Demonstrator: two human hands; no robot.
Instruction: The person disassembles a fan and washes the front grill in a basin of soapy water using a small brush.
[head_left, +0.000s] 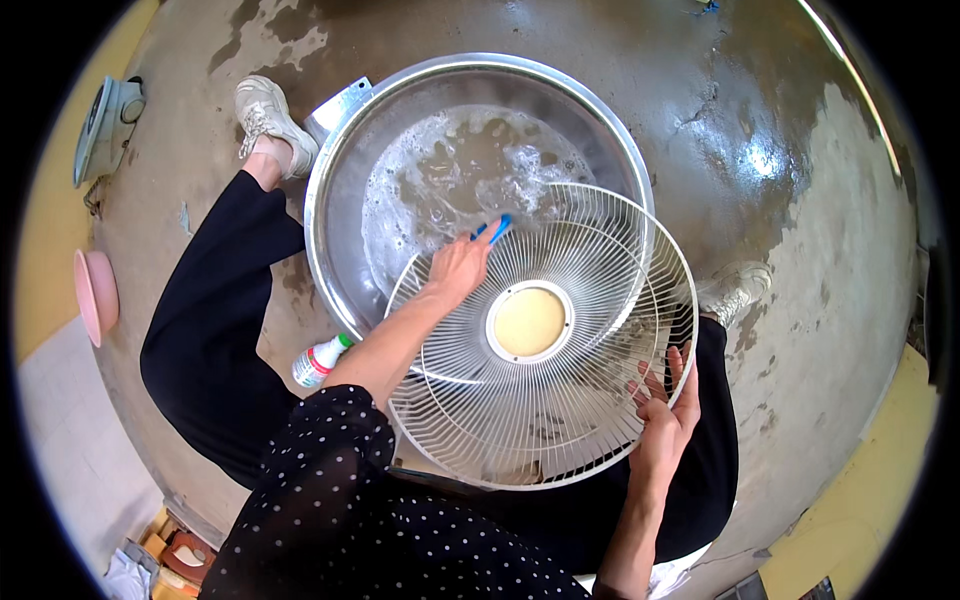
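Observation:
My left hand (459, 266) grips a blue tool (501, 225), apparently a brush, against the upper left wires of a white wire fan grille (540, 390). Its working end is blurred. On the lower right, my right hand (664, 412) holds the grille's rim, its fingers partly behind the wires. The grille is round, with a cream disc (530, 322) at its centre. Its upper part leans over a large round metal basin (330, 217), and its lower part lies over my lap. Soapy water (450, 165) with foam and bubbles stands in the basin.
A white bottle with a green cap (319, 362) is beside the basin's lower left. A pink plastic basin (97, 296) and a pale blue-grey appliance (111, 127) are by the left wall. My shoes (276, 124) flank the metal basin. The concrete floor (720, 127) is wet at upper right.

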